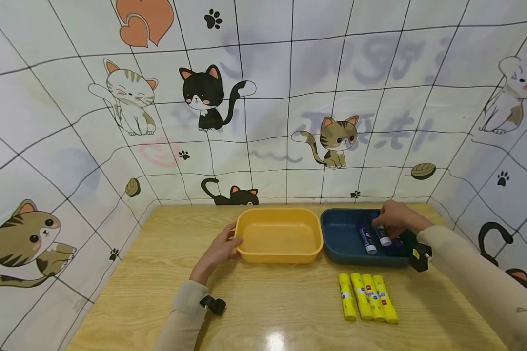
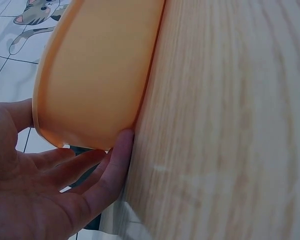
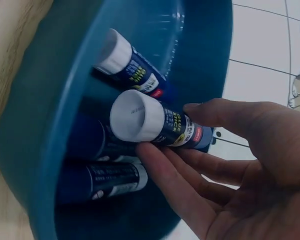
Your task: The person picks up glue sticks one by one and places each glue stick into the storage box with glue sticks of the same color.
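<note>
My left hand [image 1: 219, 247] holds the left end of a yellow plastic bin [image 1: 278, 256]. In the left wrist view the thumb lies at the rim while the fingers rest along the outer wall. Over the blue bin [image 1: 364, 260], my right hand [image 1: 395, 220] pinches a dark blue glue stick [image 3: 177, 125] with a white cap between thumb and fingers. Another blue glue stick [image 1: 367, 239] lies beside it in that bin. Two more dark glue sticks, one of them this lower stick [image 3: 102, 181], lie under the hand and are partly hidden in the head view.
Several yellow tubes [image 1: 369, 297] lie side by side on the wooden table [image 1: 158, 292] in front of the blue bin. The two bins stand end to end near the back wall [image 1: 268, 146], which is covered in a cat-print sheet.
</note>
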### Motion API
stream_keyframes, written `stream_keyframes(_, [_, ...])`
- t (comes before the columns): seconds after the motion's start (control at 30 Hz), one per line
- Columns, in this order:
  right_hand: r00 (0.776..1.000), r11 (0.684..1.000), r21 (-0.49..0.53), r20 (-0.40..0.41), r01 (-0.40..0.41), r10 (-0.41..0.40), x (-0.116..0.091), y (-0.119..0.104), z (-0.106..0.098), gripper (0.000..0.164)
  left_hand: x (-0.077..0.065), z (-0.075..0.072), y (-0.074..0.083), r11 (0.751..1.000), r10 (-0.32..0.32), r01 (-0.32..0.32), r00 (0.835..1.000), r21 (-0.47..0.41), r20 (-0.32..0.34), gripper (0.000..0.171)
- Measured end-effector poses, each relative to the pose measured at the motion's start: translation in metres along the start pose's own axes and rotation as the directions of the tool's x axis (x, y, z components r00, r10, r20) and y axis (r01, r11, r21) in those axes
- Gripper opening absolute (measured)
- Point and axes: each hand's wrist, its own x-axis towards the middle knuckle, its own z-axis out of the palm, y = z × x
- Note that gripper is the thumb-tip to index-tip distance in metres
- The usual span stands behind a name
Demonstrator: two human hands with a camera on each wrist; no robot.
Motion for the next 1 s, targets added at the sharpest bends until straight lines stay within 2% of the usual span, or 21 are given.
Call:
stream_keyframes(0.37, [0.998,0.997,-0.063,-0.035,-0.050,0.048,0.002,-0.008,0.015,0.030,-0.002,0.000,-0.004,1.000,0.010,-0.010,1.000,-0.005,-0.008,0.062])
stream_keyframes(0.77, [0.994,0.986,-0.167,-0.108,-0.010,-0.008,0.003,-0.011,0.021,0.018,0.000,0.000,0.000,1.000,0.019,-0.019,1.000,-0.008,-0.010,0.061])
stream_keyframes(1.0, [0.992,0.981,-0.192,-0.127,-0.021,-0.004,0.003,-0.014,0.029,0.016,0.000,0.000,-0.002,1.000,0.010,-0.010,1.000,-0.015,-0.001,0.064])
